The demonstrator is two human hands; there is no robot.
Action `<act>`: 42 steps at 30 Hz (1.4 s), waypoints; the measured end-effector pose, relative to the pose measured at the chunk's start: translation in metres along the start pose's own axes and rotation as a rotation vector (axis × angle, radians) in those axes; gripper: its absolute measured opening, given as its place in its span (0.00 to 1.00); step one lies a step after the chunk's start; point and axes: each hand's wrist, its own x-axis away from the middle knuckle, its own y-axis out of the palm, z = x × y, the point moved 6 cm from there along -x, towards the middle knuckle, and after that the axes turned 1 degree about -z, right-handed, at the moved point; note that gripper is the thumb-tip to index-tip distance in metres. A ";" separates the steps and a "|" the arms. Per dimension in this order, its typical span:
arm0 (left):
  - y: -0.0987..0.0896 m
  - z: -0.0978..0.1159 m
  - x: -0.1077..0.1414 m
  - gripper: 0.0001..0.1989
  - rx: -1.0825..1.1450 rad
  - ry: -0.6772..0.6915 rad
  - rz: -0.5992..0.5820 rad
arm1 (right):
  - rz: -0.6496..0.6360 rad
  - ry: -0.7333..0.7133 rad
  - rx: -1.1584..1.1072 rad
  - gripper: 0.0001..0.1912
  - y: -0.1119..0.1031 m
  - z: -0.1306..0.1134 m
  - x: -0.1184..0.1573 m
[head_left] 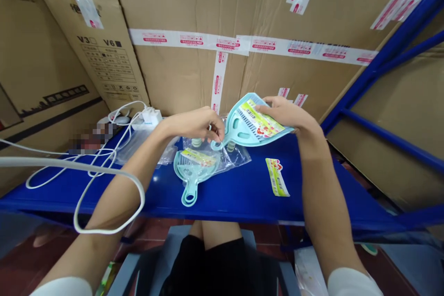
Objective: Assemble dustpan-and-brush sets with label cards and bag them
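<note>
Raised above the blue table is a light teal mini dustpan with a dark-bristled brush in it and a yellow-green printed card across its pan. My right hand grips the wide end, thumb over the card. At the handle end, my left hand is closed with its fingertips pinching near the hanging loop. Below lies a second teal dustpan set with a similar card, its handle toward me. A loose printed card rests on the table to the right.
Clear plastic bags lie behind the dustpans on the blue table. White cables loop across the left side, near a white plug block. Cardboard walls stand behind, with a blue metal frame at right.
</note>
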 end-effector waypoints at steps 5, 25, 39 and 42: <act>-0.002 -0.001 -0.002 0.05 -0.034 0.020 0.035 | -0.101 -0.064 0.022 0.07 0.039 -0.008 -0.002; -0.060 -0.011 0.028 0.08 -0.142 -0.076 0.771 | 0.173 -0.103 -0.606 0.11 0.124 0.024 -0.031; -0.037 -0.112 0.060 0.12 0.775 -0.237 1.098 | 0.215 -0.104 -0.703 0.10 0.104 0.040 -0.049; -0.022 -0.125 0.065 0.10 0.856 -0.262 1.142 | 0.283 -0.164 -0.606 0.09 0.103 0.039 -0.047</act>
